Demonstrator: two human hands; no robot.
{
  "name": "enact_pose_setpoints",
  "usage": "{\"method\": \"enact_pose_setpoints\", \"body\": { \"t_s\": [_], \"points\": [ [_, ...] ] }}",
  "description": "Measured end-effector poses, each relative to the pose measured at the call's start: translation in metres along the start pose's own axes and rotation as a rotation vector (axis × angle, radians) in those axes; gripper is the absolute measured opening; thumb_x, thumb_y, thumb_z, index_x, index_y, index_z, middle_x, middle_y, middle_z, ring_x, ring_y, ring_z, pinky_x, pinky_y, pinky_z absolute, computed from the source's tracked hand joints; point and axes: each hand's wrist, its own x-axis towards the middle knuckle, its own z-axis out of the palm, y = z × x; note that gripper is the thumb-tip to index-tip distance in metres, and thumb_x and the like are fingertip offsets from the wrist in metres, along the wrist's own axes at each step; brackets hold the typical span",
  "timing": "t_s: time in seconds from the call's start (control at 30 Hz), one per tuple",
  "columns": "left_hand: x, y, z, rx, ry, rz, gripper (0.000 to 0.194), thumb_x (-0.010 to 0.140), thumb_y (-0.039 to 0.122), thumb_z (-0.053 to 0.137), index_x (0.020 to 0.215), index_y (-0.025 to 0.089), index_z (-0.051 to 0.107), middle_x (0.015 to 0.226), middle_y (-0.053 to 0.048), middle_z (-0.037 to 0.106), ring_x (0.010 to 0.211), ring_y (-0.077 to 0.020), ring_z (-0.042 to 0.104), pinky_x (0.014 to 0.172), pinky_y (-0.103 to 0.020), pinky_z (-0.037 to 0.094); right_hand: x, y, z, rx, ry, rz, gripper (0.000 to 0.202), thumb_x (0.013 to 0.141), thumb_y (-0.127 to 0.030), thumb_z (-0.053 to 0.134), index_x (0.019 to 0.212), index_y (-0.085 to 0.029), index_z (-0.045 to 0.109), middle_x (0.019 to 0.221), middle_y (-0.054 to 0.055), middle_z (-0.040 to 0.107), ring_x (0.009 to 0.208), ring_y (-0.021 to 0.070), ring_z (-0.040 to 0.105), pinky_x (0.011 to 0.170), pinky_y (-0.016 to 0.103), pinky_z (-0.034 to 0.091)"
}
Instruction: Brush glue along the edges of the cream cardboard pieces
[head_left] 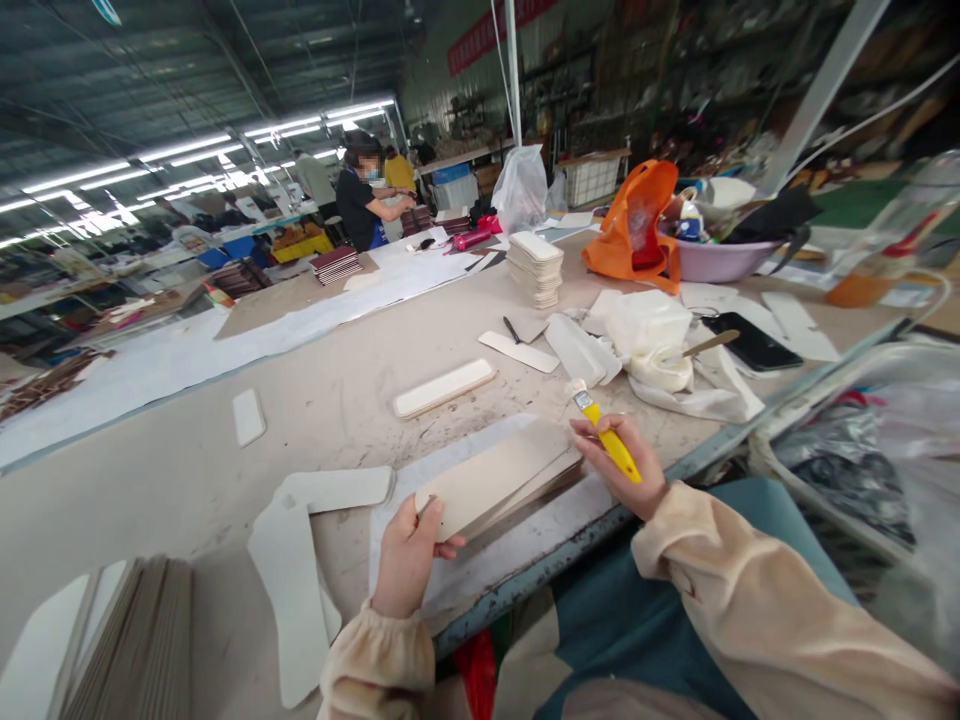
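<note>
Beige panels (495, 475) lie fanned over white paper (442, 455) by the table's (337, 400) near edge, left hand (405, 560) pinching one end. Right hand (634, 465) grips a yellow brush (616, 450), bristles up; can't tell if its fingers touch the panels. A slack thumb could let them slide off that edge; a tipping brush could smear them.

An orange bag (637, 225) slumps against a lilac basin (724, 260). Across the room, a person in black (361, 203) stands by a table.
</note>
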Motion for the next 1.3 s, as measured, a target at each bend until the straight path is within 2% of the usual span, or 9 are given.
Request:
{"method": "enact_pose_setpoints", "body": {
  "t_s": [0.13,0.23,0.4,0.5,0.57,0.73,0.97,1.1,1.3],
  "points": [
    [0.002,0.004,-0.003,0.240,-0.053,0.024,0.032,0.085,0.042,0.053,0.103,0.016,0.056,0.054,0.004,0.060,0.044,-0.0156,0.059,0.043,-0.025,0.047,0.000,0.006,-0.003,-0.248,-0.074,-0.096,0.034,0.085,-0.040,0.066,0.105,-0.024,0.043,0.120,0.010,0.065,0.106,0.0239,0.065,0.092,0.043,0.051],
    [0.003,-0.002,-0.009,0.512,0.042,0.149,0.043,0.087,0.044,0.049,0.116,0.013,0.056,0.048,0.005,0.054,0.047,-0.0177,0.059,0.051,-0.027,0.046,-0.002,0.001,-0.004,-0.383,-0.093,-0.159,0.030,0.086,-0.039,0.064,0.102,-0.024,0.043,0.117,0.010,0.067,0.097,0.0237,0.067,0.082,0.039,0.054],
    [0.005,-0.026,-0.020,0.783,0.230,0.439,0.070,0.081,0.056,0.058,0.132,0.009,0.051,0.091,-0.011,0.068,0.091,-0.0287,0.067,0.085,-0.044,0.051,-0.009,-0.015,-0.008,-0.385,-0.148,-0.279,0.021,0.091,-0.034,0.058,0.106,-0.024,0.048,0.116,0.009,0.066,0.098,0.0225,0.067,0.085,0.037,0.053],
    [0.010,-0.044,-0.021,0.696,0.132,0.650,0.093,0.067,0.062,0.072,0.139,0.010,0.043,0.143,-0.023,0.043,0.134,-0.0381,0.041,0.109,-0.053,0.037,-0.012,-0.023,-0.010,-0.317,-0.156,-0.320,0.018,0.092,-0.031,0.056,0.108,-0.023,0.053,0.114,0.008,0.067,0.106,0.0230,0.064,0.092,0.037,0.050],
    [0.015,-0.052,-0.019,0.642,0.003,0.671,0.111,0.061,0.062,0.077,0.147,0.011,0.029,0.154,-0.024,0.026,0.143,-0.0392,0.024,0.115,-0.056,0.027,-0.012,-0.027,-0.008,-0.282,-0.171,-0.305,0.017,0.093,-0.030,0.056,0.109,-0.024,0.055,0.113,0.007,0.067,0.108,0.0231,0.063,0.093,0.037,0.050],
    [0.024,-0.058,-0.015,0.504,-0.155,0.613,0.101,0.068,0.053,0.077,0.148,0.016,0.028,0.147,-0.019,0.041,0.137,-0.0347,0.038,0.115,-0.055,0.029,-0.011,-0.040,0.002,-0.240,-0.256,-0.293,0.020,0.093,-0.031,0.056,0.111,-0.023,0.061,0.106,0.005,0.068,0.094,0.0204,0.065,0.084,0.033,0.052],
    [0.027,-0.063,-0.019,0.244,-0.172,0.641,0.107,0.067,0.053,0.078,0.150,0.015,0.023,0.141,-0.017,0.048,0.133,-0.0318,0.043,0.115,-0.051,0.028,-0.009,-0.067,0.046,0.089,-0.361,0.025,0.037,0.097,-0.047,0.044,0.098,-0.019,0.068,0.053,-0.001,0.045,0.049,0.0126,0.044,0.048,0.027,0.036],
    [0.028,-0.064,-0.018,0.213,-0.179,0.605,0.108,0.068,0.046,0.078,0.152,0.016,0.017,0.138,-0.016,0.051,0.128,-0.0293,0.049,0.112,-0.046,0.035,-0.006,-0.084,0.085,0.100,-0.464,0.254,0.046,0.091,-0.060,0.048,0.089,-0.017,0.066,0.047,-0.004,0.038,0.043,0.0103,0.035,0.043,0.025,0.026],
    [0.027,-0.063,-0.016,0.217,-0.157,0.597,0.115,0.068,0.038,0.078,0.153,0.017,0.003,0.134,-0.013,0.055,0.121,-0.0259,0.054,0.106,-0.041,0.041,-0.005,-0.081,0.124,0.002,-0.539,0.344,0.047,0.087,-0.062,0.053,0.083,-0.017,0.065,0.051,-0.004,0.042,0.047,0.0086,0.037,0.047,0.023,0.031]
  ]
}}
